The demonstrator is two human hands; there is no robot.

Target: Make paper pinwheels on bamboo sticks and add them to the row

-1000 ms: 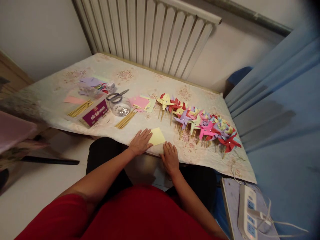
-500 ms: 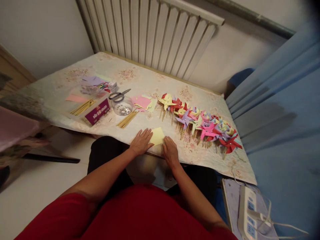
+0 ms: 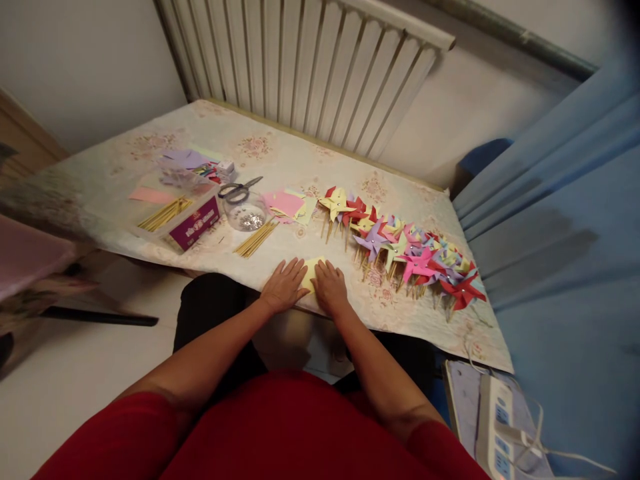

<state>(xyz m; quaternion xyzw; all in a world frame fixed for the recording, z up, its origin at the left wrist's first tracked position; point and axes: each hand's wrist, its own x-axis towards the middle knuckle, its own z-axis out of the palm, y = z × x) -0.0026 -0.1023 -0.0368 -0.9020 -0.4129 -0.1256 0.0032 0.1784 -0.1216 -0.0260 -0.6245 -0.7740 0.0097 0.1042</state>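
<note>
A yellow sheet of paper [image 3: 311, 272] lies flat at the table's front edge, partly covered by both hands. My left hand [image 3: 284, 287] rests open on its left side, fingers spread. Over its right part lies my right hand [image 3: 330, 287], fingers stretched out, the palm side hidden. Just beyond, to the left, is a bundle of thin wooden sticks [image 3: 256, 240]. Finished paper pinwheels [image 3: 420, 263] on sticks stand in a crowded row to the right. Behind the hands sits a pile of pink and yellow paper sheets [image 3: 287, 205].
Scissors [image 3: 240, 192] lie across a clear round bowl [image 3: 246, 215] of small metal pieces. Beside it stands a plastic box [image 3: 195, 222] with a purple label, holding sticks. A power strip [image 3: 493, 427] with cables is at lower right, near a blue curtain [image 3: 565, 220].
My right hand has moved left from the yellow paper's right edge onto the sheet, covering more of it. My left hand stays nearly where it was.
</note>
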